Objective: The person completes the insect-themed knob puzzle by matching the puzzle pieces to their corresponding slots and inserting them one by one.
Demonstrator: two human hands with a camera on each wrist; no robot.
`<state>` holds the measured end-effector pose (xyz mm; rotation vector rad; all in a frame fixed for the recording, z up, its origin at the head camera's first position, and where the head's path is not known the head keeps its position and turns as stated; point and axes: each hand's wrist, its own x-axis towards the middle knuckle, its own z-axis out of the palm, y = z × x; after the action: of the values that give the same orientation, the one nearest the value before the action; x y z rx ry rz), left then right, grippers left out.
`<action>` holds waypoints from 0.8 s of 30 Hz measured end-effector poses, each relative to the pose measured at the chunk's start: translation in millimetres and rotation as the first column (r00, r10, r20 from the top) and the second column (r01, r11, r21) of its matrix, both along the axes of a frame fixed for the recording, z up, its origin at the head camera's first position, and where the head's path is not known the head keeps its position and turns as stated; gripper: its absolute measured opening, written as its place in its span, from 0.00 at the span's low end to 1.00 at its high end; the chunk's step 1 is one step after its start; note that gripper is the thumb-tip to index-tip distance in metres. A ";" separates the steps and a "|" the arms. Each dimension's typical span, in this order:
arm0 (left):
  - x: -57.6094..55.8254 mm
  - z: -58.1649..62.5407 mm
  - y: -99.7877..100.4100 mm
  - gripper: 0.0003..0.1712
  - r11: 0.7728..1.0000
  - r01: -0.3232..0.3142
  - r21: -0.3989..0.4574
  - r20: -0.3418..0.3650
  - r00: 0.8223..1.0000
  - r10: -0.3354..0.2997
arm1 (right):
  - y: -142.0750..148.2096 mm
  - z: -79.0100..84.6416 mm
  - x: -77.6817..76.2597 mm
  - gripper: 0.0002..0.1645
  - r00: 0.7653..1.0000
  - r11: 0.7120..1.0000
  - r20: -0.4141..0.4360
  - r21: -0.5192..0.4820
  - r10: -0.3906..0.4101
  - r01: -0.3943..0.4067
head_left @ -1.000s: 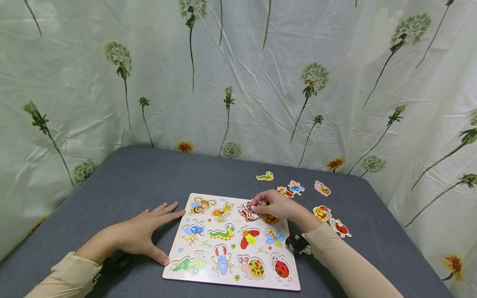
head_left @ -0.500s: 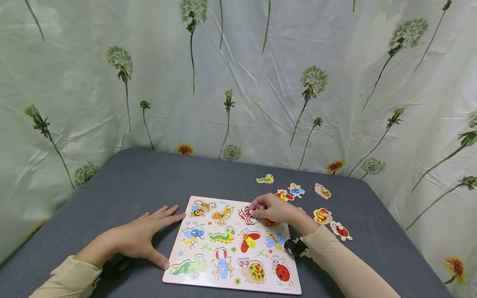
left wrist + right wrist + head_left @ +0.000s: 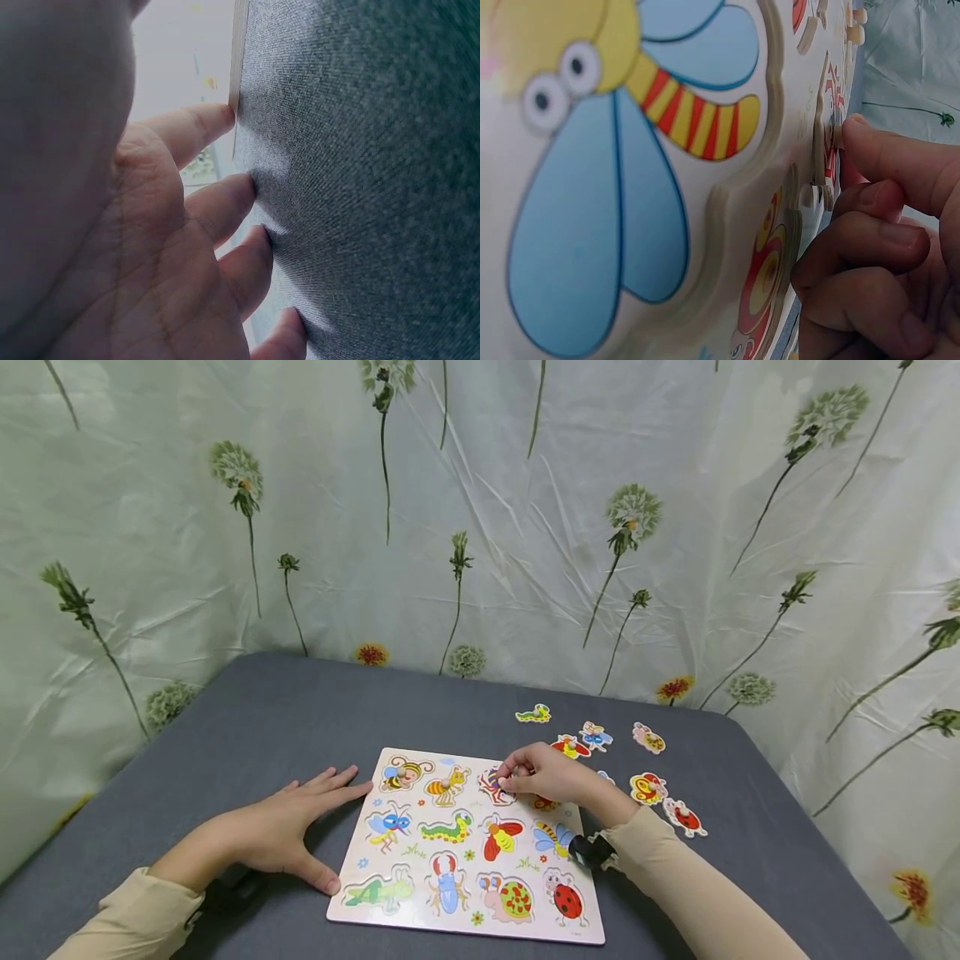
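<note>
A pale wooden peg puzzle board (image 3: 547, 933) printed with insects lies on the table. My right hand (image 3: 555, 777) pinches the small knob of a red and purple spider puzzle piece (image 3: 491, 790) between thumb and index finger. That piece sits over the spider recess in the board's back row, partly hidden by the fingers; in the right wrist view, the spider piece (image 3: 829, 112) shows edge-on against the board. My left hand (image 3: 281, 835) lies spread at the board's left edge, thumb and index fingertip touching it. A bee piece (image 3: 401, 774) and an orange ant-like piece (image 3: 444, 787) fill two back-row recesses.
Loose knobbed pieces lie beyond and right of the board: a caterpillar (image 3: 533, 715), a red-winged insect (image 3: 567, 747), a blue insect (image 3: 596, 737), a snail (image 3: 648, 738), a butterfly (image 3: 648, 788) and a ladybug (image 3: 684, 818). A dandelion-patterned curtain (image 3: 330, 485) hangs behind the table.
My right hand has shifted slightly left with the spider piece, which now lines up more closely with its recess. My left hand stays at the board's edge.
</note>
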<state>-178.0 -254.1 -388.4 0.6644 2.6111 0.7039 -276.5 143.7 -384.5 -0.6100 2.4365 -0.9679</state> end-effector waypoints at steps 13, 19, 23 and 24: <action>1.8 2.1 1.2 0.73 1.000 -0.010 -0.015 -0.001 1.000 0.010 | -0.8 0.6 -0.4 0.09 1.000 1.000 0.008 -0.016 0.017 -0.017; 2.4 1.4 0.9 0.73 1.000 -0.002 -0.004 -0.010 1.000 0.002 | -0.4 1.2 0.7 0.10 0.999 0.999 0.003 -0.009 0.033 -0.033; 2.2 0.7 0.4 0.73 1.000 -0.001 -0.005 -0.012 1.000 0.001 | -0.1 0.8 0.9 0.09 0.999 0.999 0.001 -0.010 0.033 -0.033; 2.2 0.5 0.2 0.73 1.000 -0.001 -0.005 -0.012 1.000 0.001 | -0.2 0.7 0.9 0.09 0.999 0.999 0.001 -0.011 0.037 -0.037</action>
<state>-175.9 -253.9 -387.9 0.6677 2.6232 0.6949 -275.6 143.5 -383.7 -0.6554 2.4118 -0.9667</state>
